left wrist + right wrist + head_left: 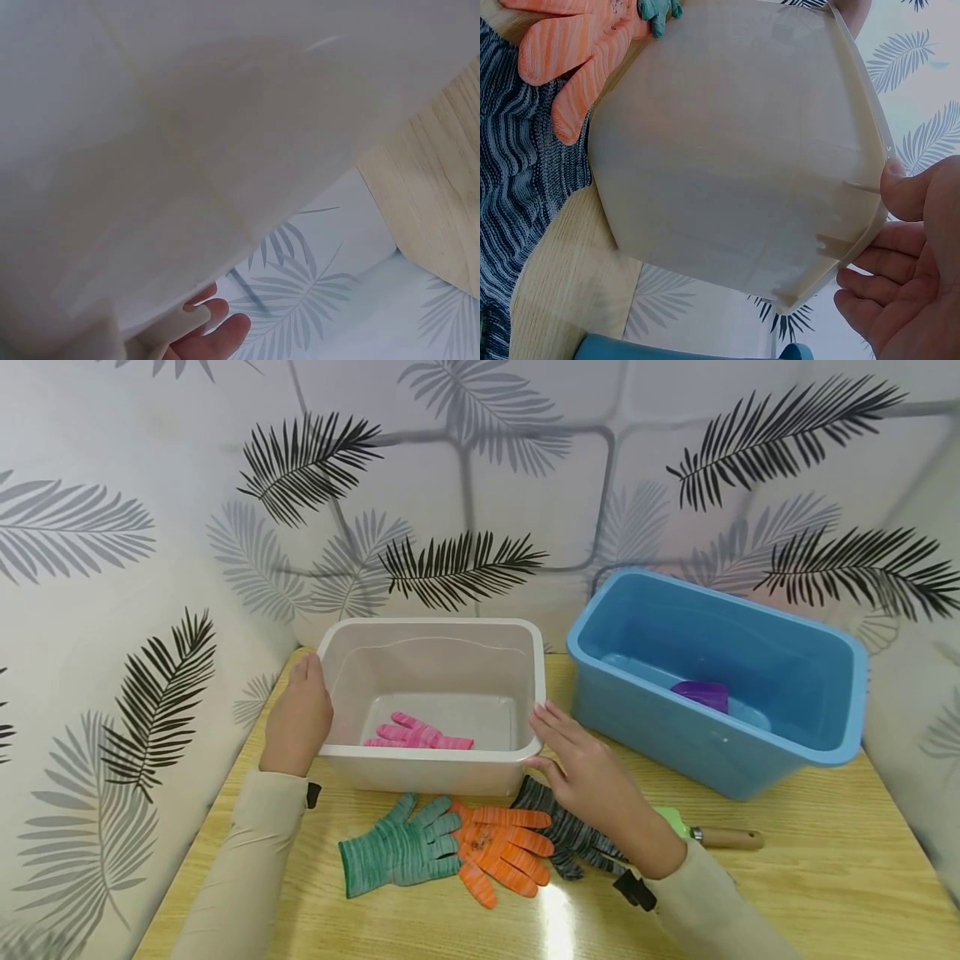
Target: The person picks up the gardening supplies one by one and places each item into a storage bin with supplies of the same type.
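Note:
A beige plastic bin stands at the back left of the table, a pink glove lying inside on its floor. My left hand grips the bin's left rim; the left wrist view shows its fingertips at the rim's edge. At the opposite end, my right hand holds the right rim, thumb on the edge and fingers beneath it in the right wrist view. In front of the bin lie a green glove, an orange glove and a dark grey glove, which my right hand partly covers.
To the right, a blue bin stands angled with a purple scoop-like piece inside. A small tool with a wooden handle and green head lies in front of it. Leaf-patterned covering rises behind and beside the wooden table.

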The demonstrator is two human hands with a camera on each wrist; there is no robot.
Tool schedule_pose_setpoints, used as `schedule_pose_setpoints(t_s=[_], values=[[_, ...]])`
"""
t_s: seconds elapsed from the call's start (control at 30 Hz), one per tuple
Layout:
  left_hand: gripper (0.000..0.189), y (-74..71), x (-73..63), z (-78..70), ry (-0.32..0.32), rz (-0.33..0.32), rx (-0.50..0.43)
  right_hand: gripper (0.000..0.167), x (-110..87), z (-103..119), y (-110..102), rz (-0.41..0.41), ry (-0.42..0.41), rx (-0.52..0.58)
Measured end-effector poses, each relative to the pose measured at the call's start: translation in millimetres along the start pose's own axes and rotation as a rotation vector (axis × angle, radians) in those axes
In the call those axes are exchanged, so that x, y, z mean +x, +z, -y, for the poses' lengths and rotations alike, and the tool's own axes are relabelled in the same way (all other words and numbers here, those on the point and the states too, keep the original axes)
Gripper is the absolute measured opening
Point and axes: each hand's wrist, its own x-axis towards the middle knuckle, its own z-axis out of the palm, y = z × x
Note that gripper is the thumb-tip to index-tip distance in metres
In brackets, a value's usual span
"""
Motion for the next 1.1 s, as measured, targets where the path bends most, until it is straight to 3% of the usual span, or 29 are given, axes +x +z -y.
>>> schedule_pose_setpoints(t_s=[0.5, 0.67, 0.77, 0.87, 1.1], values=[[0.043, 1.2, 4.6, 2.0, 0.035, -0.005, 0.018, 0.063, 0.2, -2, -2, 0.066, 0.003, 0.0], [0.049, -3.5, 10.9, -6.7, 0.061, 0.002, 0.071, 0.063, -4.0, -7, -16, 0.055, 0.037, 0.031], [0.053, -11.2, 9.8, -25.6, 0.094, 0.002, 0.039, 0.06, -7.1, -15, -34, -0.014, 0.062, 0.002], [0.055, -18.4, 5.3, -53.7, 0.182, -0.046, -0.037, 0.058, -11.1, -28, -56, -0.06, 0.121, -0.04], [0.054, -25.4, -16.3, -129.7, 0.465, -0.158, -0.138, 0.051, -27.6, -73, -109, -0.086, 0.32, -0.131]])
